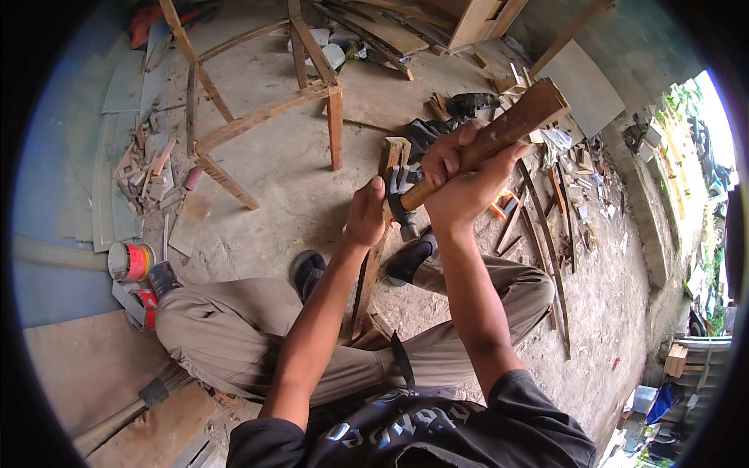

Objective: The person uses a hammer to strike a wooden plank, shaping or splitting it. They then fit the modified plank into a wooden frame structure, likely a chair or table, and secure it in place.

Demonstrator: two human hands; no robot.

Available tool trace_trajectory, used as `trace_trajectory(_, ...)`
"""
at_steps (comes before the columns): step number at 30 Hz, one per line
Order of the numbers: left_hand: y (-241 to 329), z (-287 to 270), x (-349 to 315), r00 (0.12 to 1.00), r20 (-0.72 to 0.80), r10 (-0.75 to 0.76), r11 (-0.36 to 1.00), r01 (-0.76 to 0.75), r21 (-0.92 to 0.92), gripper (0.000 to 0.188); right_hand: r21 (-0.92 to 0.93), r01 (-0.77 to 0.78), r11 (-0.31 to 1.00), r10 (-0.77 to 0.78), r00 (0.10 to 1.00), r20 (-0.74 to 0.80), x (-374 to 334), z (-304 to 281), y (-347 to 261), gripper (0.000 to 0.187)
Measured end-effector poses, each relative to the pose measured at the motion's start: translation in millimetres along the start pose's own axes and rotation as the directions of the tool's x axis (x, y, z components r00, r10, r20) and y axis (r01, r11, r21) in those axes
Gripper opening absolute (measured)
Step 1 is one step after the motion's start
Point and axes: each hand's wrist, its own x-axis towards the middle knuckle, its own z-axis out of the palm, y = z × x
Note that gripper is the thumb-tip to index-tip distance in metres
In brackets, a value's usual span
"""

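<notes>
My right hand (460,183) is wrapped round the wooden handle (519,121) of a claw hammer, and the handle's thick end points up to the right. The metal hammer head (404,204) lies against a long wooden piece (394,152) between my legs. Whether its claw grips a nail cannot be seen. My left hand (367,214) is closed round that same wooden piece, just left of the hammer head, with the thumb pointing up. The wood slants down toward my lap, its lower part passing between my feet and knees.
A wooden frame with legs (269,117) stands ahead on the left. Wood scraps (152,168) lie left of it. Open cans (131,261) sit beside my left knee. Long wooden strips (546,226) and debris cover the floor on the right, near a low concrete wall (636,203).
</notes>
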Motion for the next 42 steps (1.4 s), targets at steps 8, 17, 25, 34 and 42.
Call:
trace_trajectory(8, 1.1, -2.3, -3.0, 0.988, -0.004, -0.156, 0.985, 0.155, -0.077, 0.058, -0.057, 0.107, 0.993, -0.101, 0.989, 0.109, -0.3, 0.5, -1.4, 0.066)
trace_trajectory(17, -3.4, -2.7, -0.6, 0.985, -0.044, -0.168, 0.985, 0.165, -0.057, 0.056, -0.058, 0.070, 0.996, -0.075, 0.992, -0.103, 5.9, 6.0, 8.5, 0.071)
trace_trajectory(25, -6.0, -3.9, -3.0, 0.979, -0.011, -0.202, 0.979, 0.202, -0.005, 0.067, -0.234, -0.003, 0.972, 0.015, 0.999, 0.046, 26.2, 10.3, -1.3, 0.069)
trace_trajectory(34, -5.7, -3.8, -2.4, 0.986, -0.004, -0.168, 0.985, 0.168, -0.029, 0.067, -0.098, 0.038, 0.994, -0.028, 0.995, 0.100, 23.7, 7.2, -6.9, 0.067)
trace_trajectory(42, -3.1, 0.2, -0.7, 0.981, -0.028, -0.191, 0.982, 0.190, -0.018, 0.069, -0.105, 0.016, 0.994, -0.008, 0.997, 0.079, 28.4, 2.1, -0.5, 0.068)
